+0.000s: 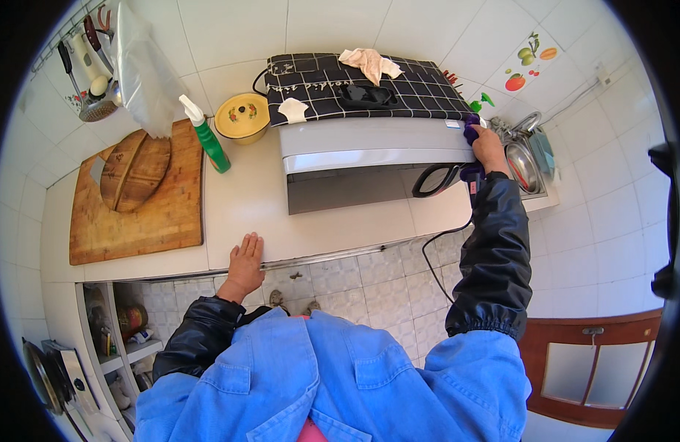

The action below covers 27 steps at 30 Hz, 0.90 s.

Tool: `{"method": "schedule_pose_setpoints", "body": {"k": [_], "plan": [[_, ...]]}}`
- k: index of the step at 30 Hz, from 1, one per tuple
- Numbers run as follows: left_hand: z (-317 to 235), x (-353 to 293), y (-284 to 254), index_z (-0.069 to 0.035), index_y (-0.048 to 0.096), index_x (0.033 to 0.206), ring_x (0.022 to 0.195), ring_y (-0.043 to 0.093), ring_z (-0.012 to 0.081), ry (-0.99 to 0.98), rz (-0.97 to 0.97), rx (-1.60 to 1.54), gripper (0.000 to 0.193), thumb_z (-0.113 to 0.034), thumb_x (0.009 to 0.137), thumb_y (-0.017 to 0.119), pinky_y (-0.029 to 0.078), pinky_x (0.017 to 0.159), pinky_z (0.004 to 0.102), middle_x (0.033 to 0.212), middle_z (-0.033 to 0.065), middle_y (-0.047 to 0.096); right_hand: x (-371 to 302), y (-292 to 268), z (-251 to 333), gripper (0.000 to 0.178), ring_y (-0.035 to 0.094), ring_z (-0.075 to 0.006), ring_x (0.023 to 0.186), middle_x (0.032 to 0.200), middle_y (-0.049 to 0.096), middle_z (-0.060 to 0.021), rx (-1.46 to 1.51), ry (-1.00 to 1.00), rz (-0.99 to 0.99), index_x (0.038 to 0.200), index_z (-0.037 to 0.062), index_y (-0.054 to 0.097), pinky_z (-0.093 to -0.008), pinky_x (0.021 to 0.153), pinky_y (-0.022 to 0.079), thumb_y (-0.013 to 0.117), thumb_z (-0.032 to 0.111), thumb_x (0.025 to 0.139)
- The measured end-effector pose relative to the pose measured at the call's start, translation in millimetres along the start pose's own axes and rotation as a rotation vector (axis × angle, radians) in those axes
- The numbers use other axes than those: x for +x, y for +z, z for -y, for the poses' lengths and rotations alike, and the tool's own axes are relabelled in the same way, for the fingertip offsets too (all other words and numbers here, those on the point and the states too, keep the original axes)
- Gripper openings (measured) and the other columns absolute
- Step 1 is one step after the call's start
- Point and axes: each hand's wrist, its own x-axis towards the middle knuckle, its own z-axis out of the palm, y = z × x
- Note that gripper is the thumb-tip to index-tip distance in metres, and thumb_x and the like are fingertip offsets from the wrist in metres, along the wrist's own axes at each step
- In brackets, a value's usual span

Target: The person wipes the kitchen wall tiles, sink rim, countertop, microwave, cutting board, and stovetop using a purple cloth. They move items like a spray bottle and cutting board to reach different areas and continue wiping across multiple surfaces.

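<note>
My left hand (244, 267) lies on the white countertop's front edge with its fingers stretched out. It holds nothing. My right hand (490, 152) is closed round a purple corded device (471, 132) at the right end of a silver-grey box-shaped appliance (369, 140). The palm hides much of the device, and its exact kind does not show. Below that hand is a black loop-shaped part (432, 181), and a black cord (428, 258) hangs down toward the floor. Covering the appliance's top is a black cloth with white checks (318, 85).
On the cloth rest a crumpled pinkish rag (369, 63) and a black tray (367, 96). To the left stand a yellow lidded pot (241, 118), a green spray bottle (209, 144) and a cutting board (181, 214) bearing a round wooden lid (137, 171). A metal sink (522, 168) is far right.
</note>
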Motion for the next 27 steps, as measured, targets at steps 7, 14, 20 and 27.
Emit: {"method": "schedule_pose_setpoints", "body": {"k": [7, 14, 20, 27], "plan": [[-1.1, 2.9, -9.0, -0.003, 0.034, 0.157, 0.155, 0.027, 0.0334, -0.007, 0.046, -0.009, 0.098, -0.026, 0.075, 0.082, 0.030, 0.117, 0.0577, 0.166, 0.0195, 0.031, -43.0, -13.0, 0.5, 0.040, 0.066, -0.0389, 0.109, 0.116, 0.071, -0.0193, -0.064, -0.083, -0.002, 0.121, 0.0212, 0.075, -0.0474, 0.094, 0.054, 0.058, 0.010, 0.087], [-57.2, 9.2, -174.2, -0.002, 0.057, 0.138, 0.124, 0.062, 0.0379, 0.438, 0.052, -0.345, 0.055, -0.019, 0.088, 0.074, 0.050, 0.104, 0.0464, 0.137, 0.0209, 0.063, -131.4, -46.9, -14.0, 0.052, 0.071, -0.0355, 0.104, 0.110, 0.075, -0.0182, 0.272, -0.089, -0.171, 0.120, 0.0080, 0.073, -0.0404, 0.092, 0.055, 0.050, -0.009, 0.077], [-159.6, 75.6, -318.3, -0.006, 0.059, 0.138, 0.116, 0.065, 0.0396, 0.797, -0.117, -0.426, 0.048, -0.024, 0.095, 0.070, 0.054, 0.098, 0.0436, 0.133, 0.0181, 0.066, -238.7, -9.5, 8.3, 0.059, 0.068, -0.0262, 0.110, 0.117, 0.071, -0.0139, 0.876, -0.028, -0.209, 0.123, 0.0083, 0.072, -0.0348, 0.099, 0.052, 0.048, -0.017, 0.075], [-267.5, 238.6, -331.5, 0.003, 0.049, 0.143, 0.128, 0.057, 0.0427, 0.708, -0.110, -0.029, 0.063, -0.041, 0.100, 0.062, 0.046, 0.108, 0.0476, 0.139, 0.0266, 0.059, -298.9, 38.5, 42.5, 0.046, 0.064, -0.0114, 0.107, 0.116, 0.072, -0.0020, 1.447, 0.265, 0.130, 0.127, 0.0035, 0.071, -0.0261, 0.097, 0.048, 0.057, -0.011, 0.085]]}}
